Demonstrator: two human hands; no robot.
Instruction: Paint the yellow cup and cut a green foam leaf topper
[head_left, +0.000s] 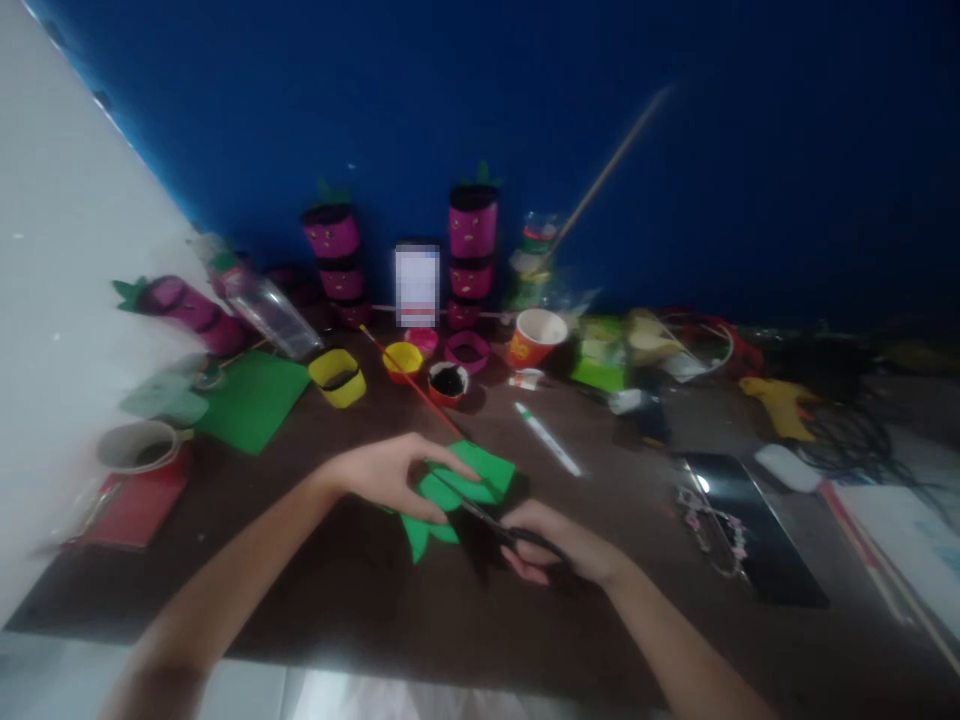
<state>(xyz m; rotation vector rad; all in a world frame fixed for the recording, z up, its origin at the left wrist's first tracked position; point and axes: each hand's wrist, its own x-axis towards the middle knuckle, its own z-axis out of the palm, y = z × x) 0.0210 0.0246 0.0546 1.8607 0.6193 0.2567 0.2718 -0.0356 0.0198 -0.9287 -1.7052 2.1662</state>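
My left hand (401, 472) grips a piece of green craft sheet (491, 472) between thumb and fingers, above the middle of the dark table. Pointed green strips hang below that hand. Scissors (487, 520) are in my right hand (551, 540), whose fingers are wrapped round the handles. Their blades lie across the green sheet, pointing up and left toward my left hand. Whether the blades are parted is too blurred to tell. A white marker pen (547, 438) with a green end lies just beyond my right hand.
Behind my hands stand yellow cups (337, 378), a red paper cup (536, 338) and purple stacked figures (472, 255). A larger green sheet (251, 398) and a mug (142, 450) are at left. On the right lie a dark phone (754, 530), a bracelet (712, 535) and a yellow glue gun (780, 405) near cables.
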